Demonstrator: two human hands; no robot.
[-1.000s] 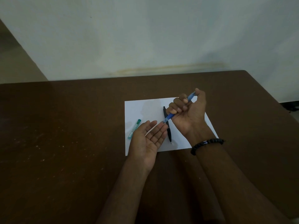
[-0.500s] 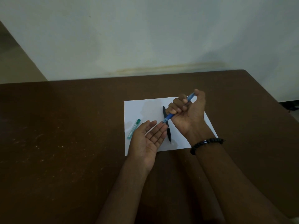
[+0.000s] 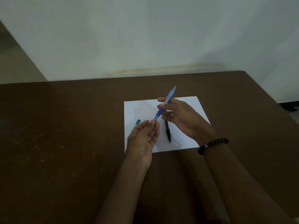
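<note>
My right hand (image 3: pixel 181 115) holds a blue mechanical pencil (image 3: pixel 165 102) between thumb and fingers, tilted with its cap up and away. The pencil's tip points down onto the fingertips of my left hand (image 3: pixel 144 138), which lies palm up with straight fingers. Both hands hover over a white sheet of paper (image 3: pixel 139 109) on the brown table (image 3: pixel 64 143). A black pen (image 3: pixel 168 132) lies on the sheet between my hands, its upper end hidden by my right hand. A green lead case (image 3: pixel 135 126) lies at the sheet's left edge, partly behind my left hand.
A pale wall (image 3: pixel 145 38) rises right behind the table's far edge. The table's right edge (image 3: pixel 275 102) runs diagonally near my right arm, which wears a black bead bracelet (image 3: pixel 213 144). Small pale specks dot the table's left half.
My right hand has opened from a fist round the pencil to a looser finger hold, and the pencil now stands steeper. The left hand stays palm up under the tip.
</note>
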